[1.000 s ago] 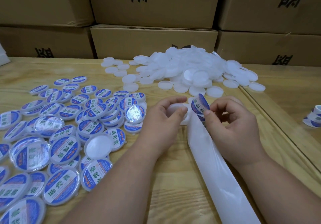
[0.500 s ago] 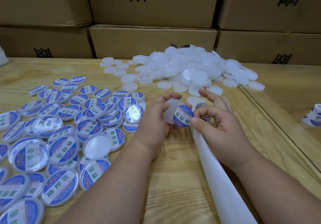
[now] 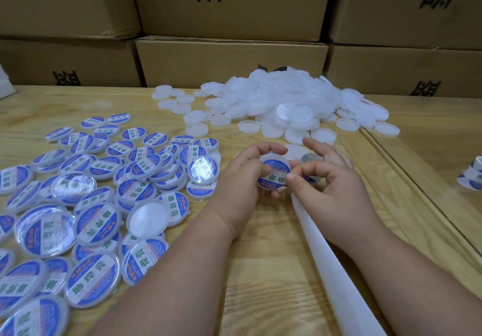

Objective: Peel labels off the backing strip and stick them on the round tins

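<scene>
The round white tin (image 3: pixel 273 171) sits between your two hands, its flat face turned up at you and covered by a glossy blue-and-white label (image 3: pixel 274 176). Your left hand (image 3: pixel 242 179) curls its fingers (image 3: pixel 263 150) round the tin's far rim and grips it, thumb on the near side. Your right hand (image 3: pixel 336 187) presses its thumb on the label's right edge, the other fingers lifted and loosely curved above.

Just under your right palm the smooth, translucent backing strip (image 3: pixel 336 270) runs toward you along the desk (image 3: pixel 260 270), pale wood with clear grain. Bare wood lies between your forearms.

Beyond your fingertips spreads a heap of plain white tins (image 3: pixel 287 106). Left of your left hand lie the labelled tins (image 3: pixel 99 192), overlapping. A raised wooden edge runs diagonally to the right of your right hand, and cardboard boxes (image 3: pixel 229 56) wall off the desk's far side.
</scene>
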A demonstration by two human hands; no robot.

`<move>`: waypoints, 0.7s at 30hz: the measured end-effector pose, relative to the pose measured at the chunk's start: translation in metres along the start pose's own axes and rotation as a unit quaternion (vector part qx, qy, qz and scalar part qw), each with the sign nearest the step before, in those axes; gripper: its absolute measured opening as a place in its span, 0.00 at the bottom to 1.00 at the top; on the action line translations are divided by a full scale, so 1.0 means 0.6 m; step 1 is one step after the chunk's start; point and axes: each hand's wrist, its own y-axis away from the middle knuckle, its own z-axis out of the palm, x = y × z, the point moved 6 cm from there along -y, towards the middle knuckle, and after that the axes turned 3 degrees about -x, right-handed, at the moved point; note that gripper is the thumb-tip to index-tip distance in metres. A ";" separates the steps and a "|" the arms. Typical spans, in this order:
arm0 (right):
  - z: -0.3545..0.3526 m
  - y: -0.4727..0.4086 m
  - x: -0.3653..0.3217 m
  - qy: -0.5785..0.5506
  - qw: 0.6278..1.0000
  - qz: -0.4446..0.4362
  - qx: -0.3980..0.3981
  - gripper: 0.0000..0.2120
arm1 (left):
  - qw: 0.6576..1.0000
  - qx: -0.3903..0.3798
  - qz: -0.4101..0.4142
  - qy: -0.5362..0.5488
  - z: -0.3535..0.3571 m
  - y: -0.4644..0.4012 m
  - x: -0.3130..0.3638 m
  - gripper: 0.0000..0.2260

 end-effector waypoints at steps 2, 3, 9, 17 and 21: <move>0.000 0.000 -0.002 0.000 1.000 0.000 -0.001 0.10 | 1.000 0.001 -0.001 -0.002 0.000 0.000 0.000 0.17; -0.001 0.000 -0.003 0.002 1.000 -0.002 0.002 0.10 | 1.000 0.002 0.000 -0.004 0.001 0.000 0.000 0.16; -0.001 -0.002 0.000 0.024 1.000 0.000 0.006 0.13 | 1.000 0.004 0.000 -0.004 0.001 0.001 0.002 0.14; 0.001 -0.002 0.008 0.009 1.000 0.007 0.000 0.10 | 1.000 0.008 0.000 -0.007 0.001 0.002 0.005 0.17; -0.001 -0.002 0.007 0.017 1.000 0.007 0.006 0.10 | 1.000 0.007 0.010 -0.014 0.001 0.004 0.007 0.19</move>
